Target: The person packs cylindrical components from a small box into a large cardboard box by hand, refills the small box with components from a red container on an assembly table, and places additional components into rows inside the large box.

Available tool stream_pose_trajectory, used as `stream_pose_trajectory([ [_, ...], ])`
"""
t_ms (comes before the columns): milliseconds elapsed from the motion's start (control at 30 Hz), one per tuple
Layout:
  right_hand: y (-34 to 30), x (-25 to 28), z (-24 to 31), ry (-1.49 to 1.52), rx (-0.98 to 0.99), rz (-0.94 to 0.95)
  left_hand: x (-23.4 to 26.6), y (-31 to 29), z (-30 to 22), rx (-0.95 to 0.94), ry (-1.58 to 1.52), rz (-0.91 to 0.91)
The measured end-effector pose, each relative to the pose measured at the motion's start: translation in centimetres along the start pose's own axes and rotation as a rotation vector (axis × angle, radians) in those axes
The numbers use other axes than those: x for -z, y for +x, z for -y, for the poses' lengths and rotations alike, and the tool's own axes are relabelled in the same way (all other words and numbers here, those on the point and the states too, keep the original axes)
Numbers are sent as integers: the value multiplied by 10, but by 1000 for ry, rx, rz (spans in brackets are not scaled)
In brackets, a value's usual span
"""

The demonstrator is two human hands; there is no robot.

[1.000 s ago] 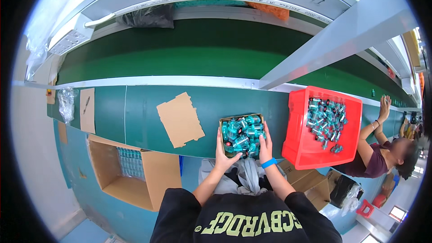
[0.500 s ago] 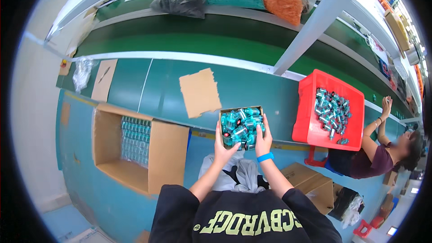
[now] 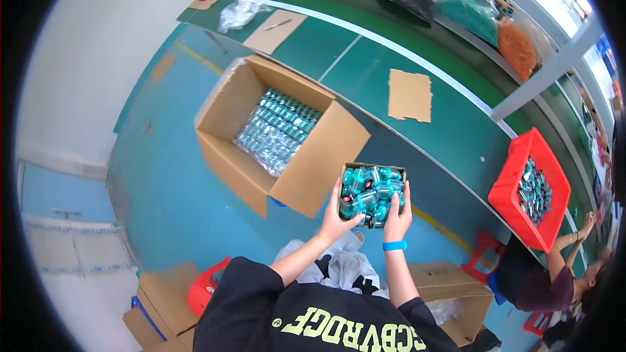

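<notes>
My left hand (image 3: 339,216) and my right hand (image 3: 396,219) grip a small cardboard box (image 3: 374,164) from both sides, in front of my body. Loose teal, see-through cylinders (image 3: 366,197) fill it in a jumble, a few showing red ends. A blue band circles my right wrist. Left of and beyond the box, a large open carton (image 3: 321,168) contains neat rows of similar teal pieces (image 3: 287,117), partly covered with clear plastic. My hands are apart from the carton and its near flap.
A green workbench (image 3: 365,68) runs diagonally, bearing a torn cardboard sheet (image 3: 409,96), another sheet with a pen (image 3: 277,24), and a red crate (image 3: 503,190) of teal pieces. A co-worker (image 3: 548,287) sits beyond the crate. Cardboard boxes (image 3: 456,293) and red stools (image 3: 482,254) stand on the floor.
My view has swung left, so the large carton now lies closer to the middle. The small box, still in both hands, has moved away from the bench toward that carton.
</notes>
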State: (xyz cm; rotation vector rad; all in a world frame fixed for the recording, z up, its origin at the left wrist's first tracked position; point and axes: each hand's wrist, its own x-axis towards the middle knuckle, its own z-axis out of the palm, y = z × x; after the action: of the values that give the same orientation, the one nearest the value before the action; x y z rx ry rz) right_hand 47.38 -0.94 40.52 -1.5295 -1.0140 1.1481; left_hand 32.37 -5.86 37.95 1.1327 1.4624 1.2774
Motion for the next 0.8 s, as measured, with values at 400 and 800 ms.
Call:
stream_pose_trajectory([
  [400,-91,-166,23,-57,-3,144,185,-38,2,-2,22,-196],
  [800,-149,-356,5,-53,42,-88,384,18,37,22,-12,25],
])
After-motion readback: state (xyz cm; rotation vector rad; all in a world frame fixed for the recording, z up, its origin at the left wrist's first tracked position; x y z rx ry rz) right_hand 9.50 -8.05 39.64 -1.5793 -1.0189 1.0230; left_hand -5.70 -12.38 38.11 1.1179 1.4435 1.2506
